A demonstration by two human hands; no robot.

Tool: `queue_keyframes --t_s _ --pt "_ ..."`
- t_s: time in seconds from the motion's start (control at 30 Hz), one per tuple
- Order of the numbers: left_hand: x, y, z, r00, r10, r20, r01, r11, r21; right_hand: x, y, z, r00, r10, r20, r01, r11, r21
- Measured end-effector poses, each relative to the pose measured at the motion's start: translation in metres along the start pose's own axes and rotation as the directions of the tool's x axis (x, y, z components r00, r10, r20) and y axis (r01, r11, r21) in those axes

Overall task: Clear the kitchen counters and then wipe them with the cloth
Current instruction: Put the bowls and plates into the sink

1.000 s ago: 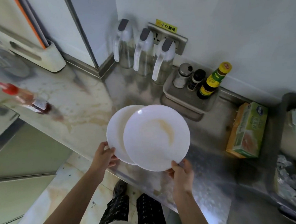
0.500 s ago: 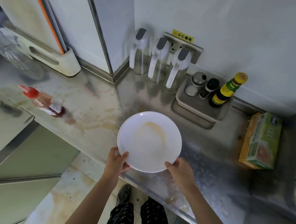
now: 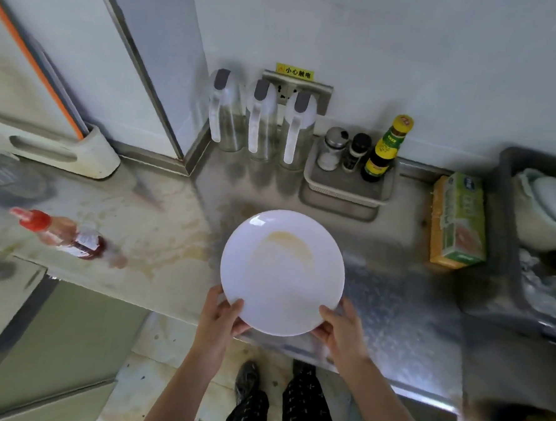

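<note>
Two white plates are stacked so that only the top plate (image 3: 282, 272) shows, with a brown smear on it. They hang above the front edge of the steel counter (image 3: 404, 302). My left hand (image 3: 223, 317) grips the stack's near-left rim with the thumb on top. My right hand (image 3: 339, 328) grips the near-right rim the same way. The counter to the left carries yellowish stains.
A red-capped sauce bottle (image 3: 63, 234) stands at the left. Three clear dispensers (image 3: 259, 121) line the back wall beside a grey tray (image 3: 346, 188) with shakers and a dark bottle. A green-and-orange box (image 3: 458, 221) and a dark bin (image 3: 508, 257) lie right.
The two plates, held side by side a second ago, have been slid together into one stack. Both hands now hold it at the near rim.
</note>
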State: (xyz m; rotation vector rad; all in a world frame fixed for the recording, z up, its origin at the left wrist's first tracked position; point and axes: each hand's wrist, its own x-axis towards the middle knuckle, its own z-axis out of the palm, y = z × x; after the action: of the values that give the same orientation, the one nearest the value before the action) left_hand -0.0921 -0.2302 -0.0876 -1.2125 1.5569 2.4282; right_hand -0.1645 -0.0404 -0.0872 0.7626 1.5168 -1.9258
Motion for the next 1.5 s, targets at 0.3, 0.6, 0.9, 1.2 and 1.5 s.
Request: queue_keyframes --t_s 0.3,0.6,0.9,1.2,1.5 --pt "-0.028 -0.008 0.052 0.912 -0.101 0.398 -0.096 0.89 0.446 -0.083 0.037 -0.087 0.936 -0.198 -0.293 0.269 0.936 0.226" --pt "-0.112 -0.099 0.149 0.682 -0.34 0.648 -0.323 0.655 0.683 -0.199 0.112 -0.2 0.766 -0.109 -0.634 0.46 0.782 0.421" --pt "-0.223 -0.221 0.206 0.552 -0.52 0.652 -0.435 0.486 0.757 -0.29 0.196 -0.308 0.622 0.056 -0.781 0.567 0.656 0.498" --pt "-0.252 -0.323 0.244 0.405 -0.415 0.815 -0.914 -0.204 0.35 -0.315 0.271 -0.433 0.528 0.231 -0.817 0.541 0.65 0.533" --pt "-0.249 -0.337 0.243 0.447 -0.44 0.779 -0.857 -0.461 0.231 -0.252 0.305 -0.484 0.569 0.304 -0.764 0.466 0.646 0.604"
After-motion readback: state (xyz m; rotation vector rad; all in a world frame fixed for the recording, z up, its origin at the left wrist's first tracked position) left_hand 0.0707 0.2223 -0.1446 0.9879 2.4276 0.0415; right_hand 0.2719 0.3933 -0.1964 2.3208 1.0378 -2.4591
